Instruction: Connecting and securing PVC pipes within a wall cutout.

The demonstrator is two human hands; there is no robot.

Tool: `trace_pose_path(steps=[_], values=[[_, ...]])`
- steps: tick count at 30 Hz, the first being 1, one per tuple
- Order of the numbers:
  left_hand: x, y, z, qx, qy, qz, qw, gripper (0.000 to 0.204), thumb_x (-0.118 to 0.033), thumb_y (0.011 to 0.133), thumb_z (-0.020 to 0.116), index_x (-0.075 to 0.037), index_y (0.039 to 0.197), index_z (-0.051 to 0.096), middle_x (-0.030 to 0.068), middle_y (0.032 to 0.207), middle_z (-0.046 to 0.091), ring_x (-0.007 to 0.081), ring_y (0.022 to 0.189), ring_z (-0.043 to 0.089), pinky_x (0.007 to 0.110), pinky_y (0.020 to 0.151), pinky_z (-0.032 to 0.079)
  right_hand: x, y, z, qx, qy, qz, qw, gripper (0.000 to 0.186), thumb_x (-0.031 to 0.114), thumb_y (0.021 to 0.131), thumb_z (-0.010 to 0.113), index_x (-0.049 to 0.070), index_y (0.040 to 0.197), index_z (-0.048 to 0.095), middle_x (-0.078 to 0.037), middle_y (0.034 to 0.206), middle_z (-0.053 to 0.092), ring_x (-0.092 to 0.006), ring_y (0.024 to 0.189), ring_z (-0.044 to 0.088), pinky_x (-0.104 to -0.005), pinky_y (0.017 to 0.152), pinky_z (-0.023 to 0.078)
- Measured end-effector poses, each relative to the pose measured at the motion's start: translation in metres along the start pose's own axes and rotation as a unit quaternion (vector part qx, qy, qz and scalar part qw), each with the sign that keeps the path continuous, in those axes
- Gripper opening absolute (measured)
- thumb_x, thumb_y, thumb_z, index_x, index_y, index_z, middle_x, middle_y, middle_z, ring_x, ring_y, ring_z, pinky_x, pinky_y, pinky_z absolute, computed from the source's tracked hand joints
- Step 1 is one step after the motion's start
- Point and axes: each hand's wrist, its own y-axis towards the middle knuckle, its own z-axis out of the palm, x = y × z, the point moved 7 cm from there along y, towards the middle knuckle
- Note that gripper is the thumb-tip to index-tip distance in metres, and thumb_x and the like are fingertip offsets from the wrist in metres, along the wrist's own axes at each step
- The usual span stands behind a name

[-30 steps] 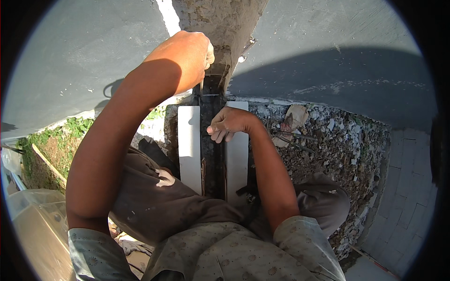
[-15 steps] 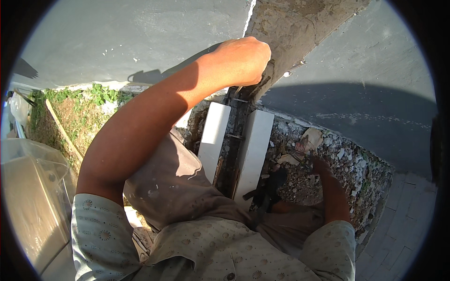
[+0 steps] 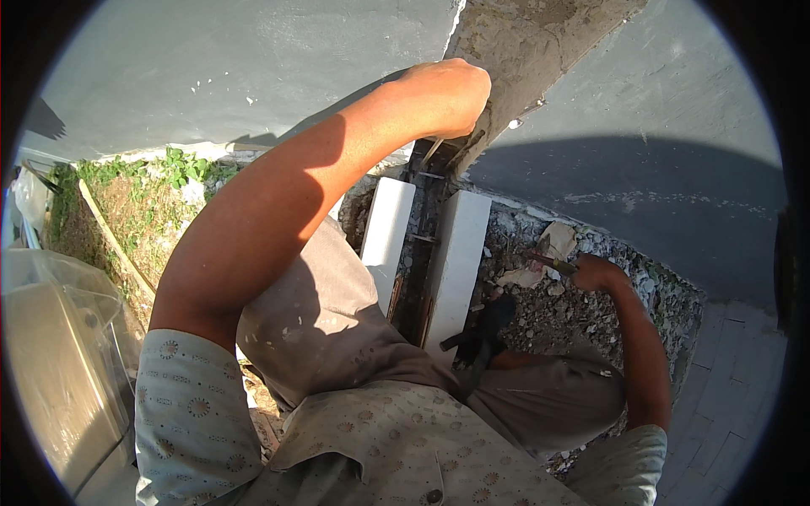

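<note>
My left hand (image 3: 451, 94) is closed in a fist at the wall corner, in front of a bare strip of rough plaster. From beneath it a thin rod (image 3: 433, 151) slants down over the dark slot between two white blocks; the fist hides the rod's upper end. My right hand (image 3: 596, 274), out over the rubble to the right, grips a short tool (image 3: 554, 263) with an olive-coloured handle. The tool's far end is reddish and blurred, and its kind does not show. Thin metal ties cross the slot below my left hand.
The white blocks (image 3: 388, 223) (image 3: 458, 253) run from the wall toward me. Grey walls (image 3: 253, 67) meet ahead. Broken rubble (image 3: 540, 316) lies right, beside paving (image 3: 726, 379). On the left are grass (image 3: 126, 198), a wooden stick (image 3: 110, 232) and a plastic-covered object (image 3: 67, 337).
My right hand has moved up and right out of the rubble's shadow, and the tool in it now shows. The left fist has shifted slightly, exposing more of the rod.
</note>
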Motion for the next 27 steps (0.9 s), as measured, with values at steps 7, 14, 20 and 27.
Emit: trace_pose_path(steps=[7, 14, 20, 27], values=[[-0.002, 0.0, 0.0, -0.027, -0.015, 0.018, 0.999, 0.012, -0.002, 0.07, 0.049, 0.001, 0.058, 0.047, 0.0196, 0.056, 0.047, 0.0337, 0.053, 0.046, 0.042, 0.053, 0.038, 0.121, -0.056, -0.006, 0.118, 0.405, -0.201, 0.884, 0.032, 0.02, 0.091, 0.048, 0.003, 0.118, 0.047, -0.008, 0.079, 0.063, -0.0153, 0.061, 0.063, -0.0271, 0.049, 0.046], [-0.008, 0.0, 0.0, 0.024, -0.004, 0.003, 1.0, 0.014, -0.005, 0.073, 0.047, 0.0, 0.062, 0.04, 0.0183, 0.057, 0.038, 0.0301, 0.055, 0.033, 0.04, 0.053, 0.035, 0.245, 0.055, 0.031, 0.109, 0.572, -0.093, 0.807, 0.019, 0.012, 0.085, 0.053, -0.004, 0.095, 0.055, -0.014, 0.087, 0.064, -0.0236, 0.072, 0.065, -0.0305, 0.054, 0.053], [-0.004, 0.0, -0.002, -0.004, -0.012, -0.001, 1.0, 0.007, 0.0, 0.065, 0.05, 0.001, 0.059, 0.047, 0.0238, 0.061, 0.049, 0.0391, 0.058, 0.047, 0.042, 0.056, 0.042, 0.313, 0.147, 0.032, -0.012, -0.14, -0.427, 0.893, 0.015, 0.016, 0.073, 0.073, 0.002, 0.076, 0.072, 0.004, 0.085, 0.07, -0.0084, 0.082, 0.064, -0.0221, 0.068, 0.051], [0.002, -0.001, 0.001, 0.039, -0.003, -0.009, 0.999, 0.011, -0.006, 0.077, 0.051, -0.001, 0.075, 0.06, 0.0188, 0.073, 0.06, 0.0391, 0.073, 0.055, 0.042, 0.067, 0.046, 0.295, 0.132, -0.005, 0.072, 0.258, -0.059, 0.962, 0.039, 0.005, 0.081, 0.051, -0.011, 0.117, 0.047, -0.023, 0.121, 0.051, -0.031, 0.101, 0.061, -0.0387, 0.075, 0.055]])
